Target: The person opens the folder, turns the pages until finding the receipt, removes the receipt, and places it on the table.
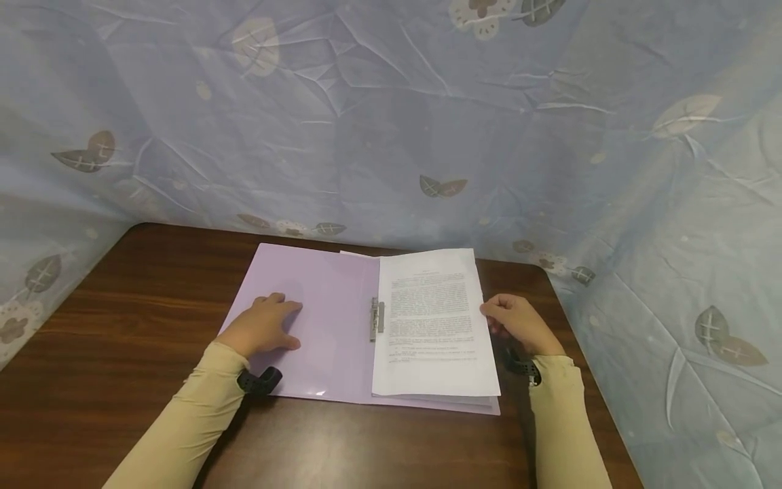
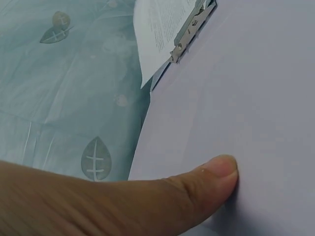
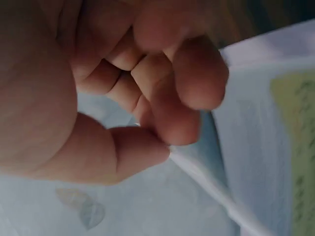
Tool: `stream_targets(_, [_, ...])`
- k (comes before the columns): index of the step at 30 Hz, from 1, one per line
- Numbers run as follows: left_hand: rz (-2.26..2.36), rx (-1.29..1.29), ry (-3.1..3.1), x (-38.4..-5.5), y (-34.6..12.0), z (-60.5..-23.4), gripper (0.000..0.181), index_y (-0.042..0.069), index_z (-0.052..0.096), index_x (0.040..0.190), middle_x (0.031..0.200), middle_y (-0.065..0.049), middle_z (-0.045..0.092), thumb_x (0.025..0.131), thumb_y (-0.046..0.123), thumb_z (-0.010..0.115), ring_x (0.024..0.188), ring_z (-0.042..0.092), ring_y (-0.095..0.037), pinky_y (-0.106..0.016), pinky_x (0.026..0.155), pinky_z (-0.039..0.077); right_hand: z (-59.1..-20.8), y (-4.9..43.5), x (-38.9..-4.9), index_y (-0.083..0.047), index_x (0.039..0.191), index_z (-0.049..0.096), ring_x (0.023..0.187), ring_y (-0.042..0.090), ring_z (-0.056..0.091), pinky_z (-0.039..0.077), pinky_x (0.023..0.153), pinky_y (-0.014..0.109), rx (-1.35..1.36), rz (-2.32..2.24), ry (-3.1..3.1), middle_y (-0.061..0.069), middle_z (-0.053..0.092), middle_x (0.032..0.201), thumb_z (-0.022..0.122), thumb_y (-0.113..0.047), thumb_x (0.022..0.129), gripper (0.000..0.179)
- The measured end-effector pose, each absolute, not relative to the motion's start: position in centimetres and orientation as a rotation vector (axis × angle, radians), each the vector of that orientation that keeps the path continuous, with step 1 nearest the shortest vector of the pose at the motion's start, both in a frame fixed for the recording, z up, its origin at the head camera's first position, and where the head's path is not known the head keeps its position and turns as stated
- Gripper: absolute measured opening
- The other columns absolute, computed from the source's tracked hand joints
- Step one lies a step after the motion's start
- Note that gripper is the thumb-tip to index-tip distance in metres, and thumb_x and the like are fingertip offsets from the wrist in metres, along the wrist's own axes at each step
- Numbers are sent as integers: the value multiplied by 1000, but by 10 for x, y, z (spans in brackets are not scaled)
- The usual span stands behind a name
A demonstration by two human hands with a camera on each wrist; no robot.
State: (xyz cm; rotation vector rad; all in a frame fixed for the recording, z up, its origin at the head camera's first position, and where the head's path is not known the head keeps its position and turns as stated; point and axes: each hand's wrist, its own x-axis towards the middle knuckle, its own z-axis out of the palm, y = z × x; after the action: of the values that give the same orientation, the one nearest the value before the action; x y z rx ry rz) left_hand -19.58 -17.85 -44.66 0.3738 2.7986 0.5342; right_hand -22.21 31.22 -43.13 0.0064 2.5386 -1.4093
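A light purple folder lies opened flat, with a metal clip along its spine. Printed white sheets lie over its right side. My left hand rests on the left cover, fingers spread; its thumb touches the cover in the left wrist view. At the sheets' right edge, my right hand pinches the paper between thumb and forefinger. In the right wrist view the pinched paper is raised edge-on, and beneath it shows a page with a yellow patch bearing blurred writing.
The dark brown wooden table extends around the folder. A pale blue leaf-patterned cloth hangs behind the table and along both sides. Each wrist wears a black band, such as the left wristband.
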Motion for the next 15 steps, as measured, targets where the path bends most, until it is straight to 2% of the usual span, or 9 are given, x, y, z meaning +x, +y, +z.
stream_targets(8, [538, 399, 2795, -193, -177, -441, 75, 0, 56, 145, 151, -38, 41, 83, 30, 86, 137, 37, -61, -71, 106, 39, -389, 291, -226, 6, 93, 57, 48, 11, 32, 32, 45, 28, -125, -1527, 2461, 0, 42, 60, 64, -22, 101, 30])
stream_targets(12, [539, 400, 2795, -193, -178, -441, 75, 0, 56, 145, 151, -38, 41, 84, 30, 86, 137, 37, -61, -71, 107, 38, -370, 264, -229, 4, 94, 59, 46, 11, 28, 28, 43, 28, -148, -1565, 2458, -3, 37, 57, 63, -23, 100, 28])
stream_targets(15, [535, 398, 2795, -193, -179, -443, 75, 1, 55, 146, 152, -37, 41, 85, 30, 85, 138, 37, -60, -71, 107, 38, -356, 239, -230, 2, 92, 58, 49, 11, 31, 29, 47, 28, -185, -1585, 2482, -4, 37, 57, 64, -23, 99, 26])
